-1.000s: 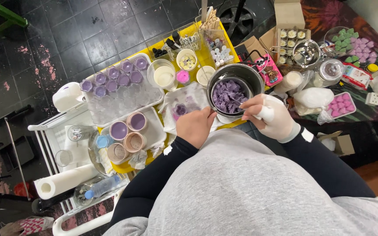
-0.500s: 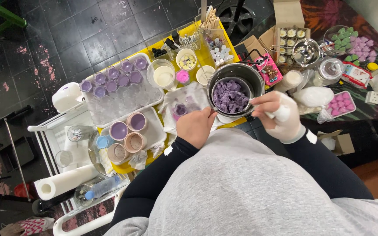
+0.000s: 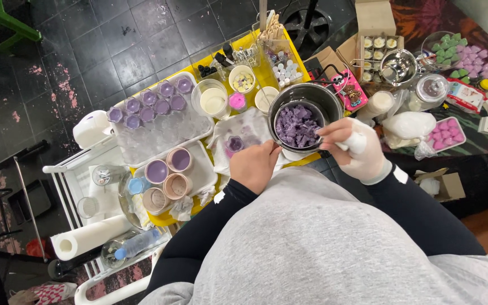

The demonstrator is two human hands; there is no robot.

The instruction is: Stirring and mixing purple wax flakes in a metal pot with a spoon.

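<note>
A metal pot (image 3: 330, 97) holding purple wax chunks (image 3: 296, 125) stands at the yellow table's near edge. My right hand (image 3: 358, 151), in a white glove, grips the pot at its near right rim, fingers reaching over the edge. My bare left hand (image 3: 255, 165) is curled, back up, over a purple-stained white cloth (image 3: 249, 129), just left of the pot and next to a small purple cup (image 3: 234, 144). A thin dark tip shows at its fingers; what it holds is hidden.
A clear tray (image 3: 159, 133) with several small purple cups lies at the left, and a white tray (image 3: 201, 172) with pink cups lies near it. Bowls, sticks and jars crowd the far side. A paper roll (image 3: 88, 238) lies on a white cart. Boxes and pink moulds sit at the right.
My right hand has shifted slightly along the pot's rim. My left hand and the pot stay almost where they were.
</note>
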